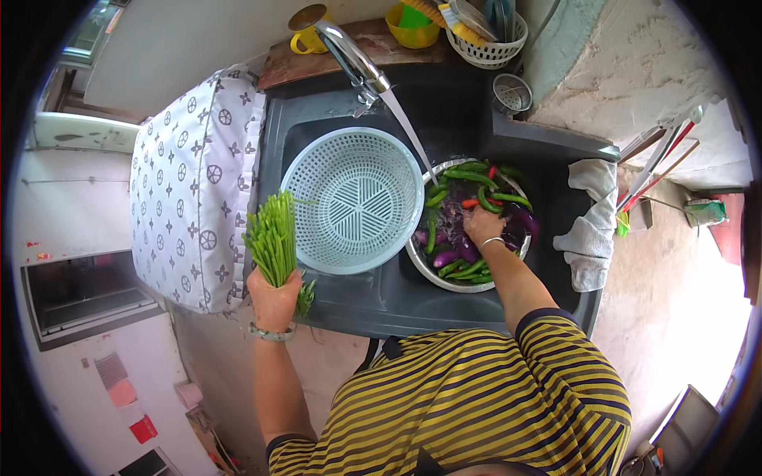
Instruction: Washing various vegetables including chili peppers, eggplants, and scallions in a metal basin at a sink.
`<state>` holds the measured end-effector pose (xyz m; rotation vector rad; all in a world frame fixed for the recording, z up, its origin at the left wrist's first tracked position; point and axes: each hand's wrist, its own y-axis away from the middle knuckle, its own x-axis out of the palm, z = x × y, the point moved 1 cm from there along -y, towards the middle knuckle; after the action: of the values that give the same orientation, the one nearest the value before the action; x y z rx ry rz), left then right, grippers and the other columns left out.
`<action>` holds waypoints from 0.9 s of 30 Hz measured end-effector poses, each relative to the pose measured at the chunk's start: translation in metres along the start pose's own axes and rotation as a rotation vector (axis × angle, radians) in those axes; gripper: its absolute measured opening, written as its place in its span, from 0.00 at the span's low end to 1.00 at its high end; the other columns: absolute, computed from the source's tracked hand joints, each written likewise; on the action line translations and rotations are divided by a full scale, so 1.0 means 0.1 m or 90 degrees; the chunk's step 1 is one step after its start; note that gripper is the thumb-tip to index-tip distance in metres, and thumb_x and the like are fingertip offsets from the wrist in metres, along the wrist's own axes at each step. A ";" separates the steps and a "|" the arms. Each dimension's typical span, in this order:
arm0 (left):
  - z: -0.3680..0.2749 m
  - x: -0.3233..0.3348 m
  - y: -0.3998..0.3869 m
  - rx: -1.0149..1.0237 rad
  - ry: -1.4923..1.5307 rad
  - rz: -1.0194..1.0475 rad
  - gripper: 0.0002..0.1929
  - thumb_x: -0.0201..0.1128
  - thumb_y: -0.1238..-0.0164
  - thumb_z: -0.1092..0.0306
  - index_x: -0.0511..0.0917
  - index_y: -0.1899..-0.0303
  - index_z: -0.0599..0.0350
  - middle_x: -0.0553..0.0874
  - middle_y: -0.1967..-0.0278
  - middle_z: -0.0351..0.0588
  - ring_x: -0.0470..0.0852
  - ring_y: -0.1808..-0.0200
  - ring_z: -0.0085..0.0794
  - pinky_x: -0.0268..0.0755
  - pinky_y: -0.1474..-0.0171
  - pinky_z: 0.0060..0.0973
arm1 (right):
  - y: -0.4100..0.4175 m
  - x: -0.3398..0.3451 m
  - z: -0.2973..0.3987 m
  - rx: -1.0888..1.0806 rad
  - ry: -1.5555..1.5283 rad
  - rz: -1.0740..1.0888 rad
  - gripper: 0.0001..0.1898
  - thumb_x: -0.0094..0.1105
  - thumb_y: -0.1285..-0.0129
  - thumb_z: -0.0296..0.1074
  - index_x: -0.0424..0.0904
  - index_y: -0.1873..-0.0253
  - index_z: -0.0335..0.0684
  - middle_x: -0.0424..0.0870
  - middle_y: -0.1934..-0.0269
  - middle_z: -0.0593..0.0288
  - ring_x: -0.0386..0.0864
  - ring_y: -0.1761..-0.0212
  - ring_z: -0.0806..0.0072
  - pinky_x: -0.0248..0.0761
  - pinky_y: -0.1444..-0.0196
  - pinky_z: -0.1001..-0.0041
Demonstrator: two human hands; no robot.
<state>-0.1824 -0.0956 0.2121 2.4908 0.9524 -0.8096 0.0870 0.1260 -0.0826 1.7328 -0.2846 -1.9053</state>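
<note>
My left hand (275, 294) grips a bunch of green stalks (271, 238) upright, left of a pale blue plastic colander (360, 208) with nothing in it. In a round metal basin (419, 265) of water, my right hand (483, 225) reaches among green chili peppers (470, 177), red peppers and purple eggplants (445, 258). Its fingers are partly hidden by peppers and water, so whether they hold anything is unclear. Water runs from a chrome faucet (357, 56) into the basin's upper left side.
The dark sink (351, 309) surrounds colander and basin. A patterned white cover (178, 196) stands at left, a grey cloth (589, 238) hangs over the right edge. Behind are a yellow mug (306, 40), a yellow bowl (417, 35), a white basket (491, 56) with brushes, and a metal strainer cup (512, 95).
</note>
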 end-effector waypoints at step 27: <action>-0.97 -0.32 0.37 0.209 0.457 -0.102 0.14 0.50 0.44 0.77 0.68 0.55 0.63 0.74 0.65 0.50 0.71 0.64 0.33 0.65 0.56 0.33 | 0.49 -0.56 -0.39 -0.242 -0.277 0.110 0.41 0.63 0.56 0.40 0.59 0.34 0.37 0.73 0.48 0.40 0.72 0.44 0.51 0.65 0.42 0.67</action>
<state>-0.1389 -0.0891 0.3121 3.1004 1.3408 -0.0801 0.1386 0.1220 -0.0159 1.0118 -0.2040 -2.0333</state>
